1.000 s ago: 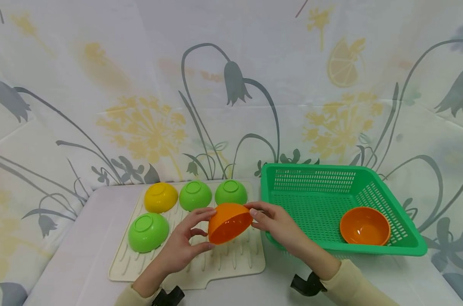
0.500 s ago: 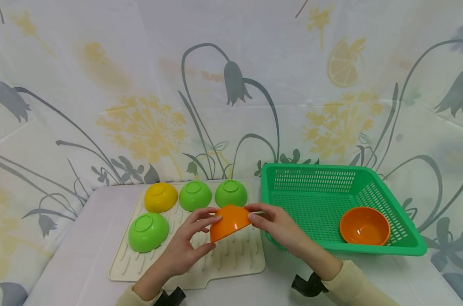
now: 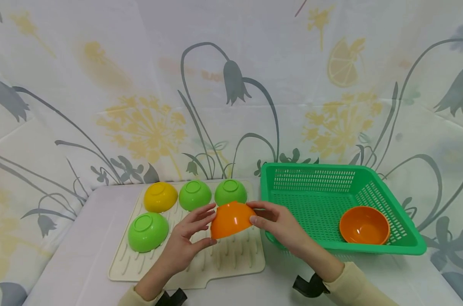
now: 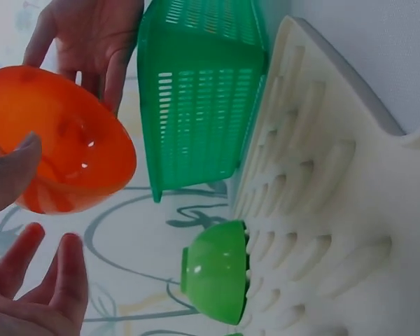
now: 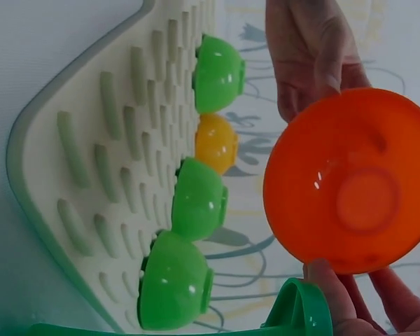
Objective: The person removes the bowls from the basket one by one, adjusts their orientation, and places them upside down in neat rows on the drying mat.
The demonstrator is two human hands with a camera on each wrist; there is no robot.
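An orange bowl (image 3: 232,221) is held up over the front part of a cream drying mat (image 3: 239,257), tilted with its rim downward. My left hand (image 3: 185,238) holds its left side, the thumb at the rim and the other fingers spread. On the opposite side my right hand (image 3: 281,223) pinches the bowl between thumb and fingers. The right wrist view shows the inside of the orange bowl (image 5: 357,182). Behind it on the mat, upside down, are a yellow bowl (image 3: 160,197) and green bowls (image 3: 194,195), with a larger green bowl (image 3: 148,232) at the left.
A green plastic basket (image 3: 311,246) stands to the right of the mat, close to my right forearm. Inside, near its right end, lies another orange bowl (image 3: 364,225), open side up. A flower-patterned cloth (image 3: 231,127) hangs behind the white table surface (image 3: 78,255).
The held orange bowl has turned so its inside no longer faces the head camera. It stays at about the same spot, both hands around it. The other bowls have not moved.
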